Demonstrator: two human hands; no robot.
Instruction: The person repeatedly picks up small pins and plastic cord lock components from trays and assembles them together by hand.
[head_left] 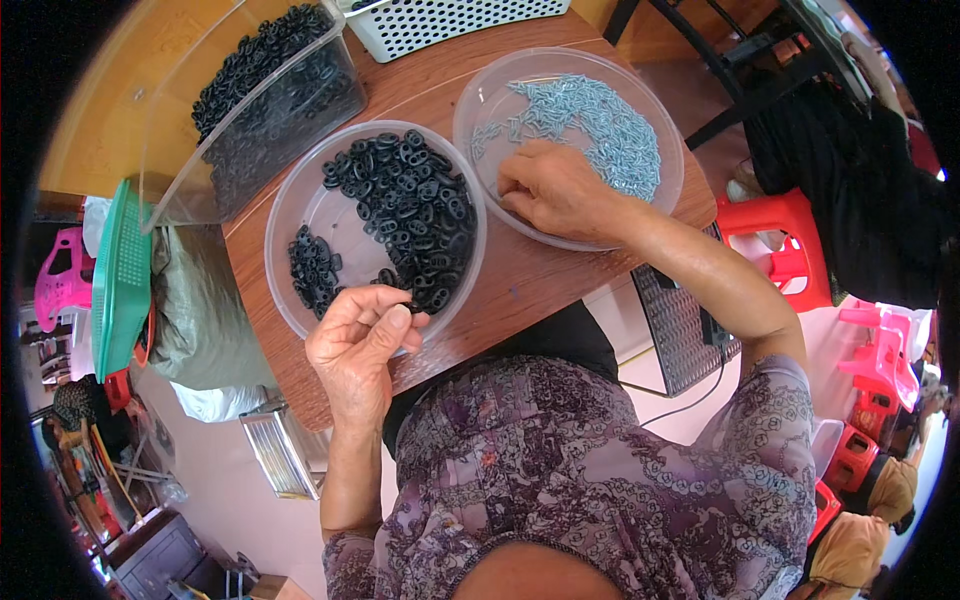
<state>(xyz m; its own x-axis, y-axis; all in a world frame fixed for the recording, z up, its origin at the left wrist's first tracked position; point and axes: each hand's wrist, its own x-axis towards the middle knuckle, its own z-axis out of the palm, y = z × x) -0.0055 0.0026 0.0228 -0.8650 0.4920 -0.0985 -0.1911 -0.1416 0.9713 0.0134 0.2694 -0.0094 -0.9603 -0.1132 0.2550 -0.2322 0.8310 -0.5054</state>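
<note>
My left hand (352,345) is at the near rim of a clear round bowl (330,215) of small black oval pieces with holes (415,205). Thumb and fingertips pinch one small black piece, mostly covered by the fingers. A smaller heap of black pieces (313,268) lies apart at the bowl's left side. Inside a second clear round bowl (486,95), on the right, my right hand (560,188) reaches down with curled fingers. Beside it are many small silvery-blue screws (605,125). What those fingertips hold, if anything, is hidden.
Both bowls stand on a brown wooden table (520,285). A clear bin (250,110) of black pieces stands at the far left, with a white perforated basket (450,25) at the back. A red stool (790,245) is right of the table; a green basket (120,280) is left.
</note>
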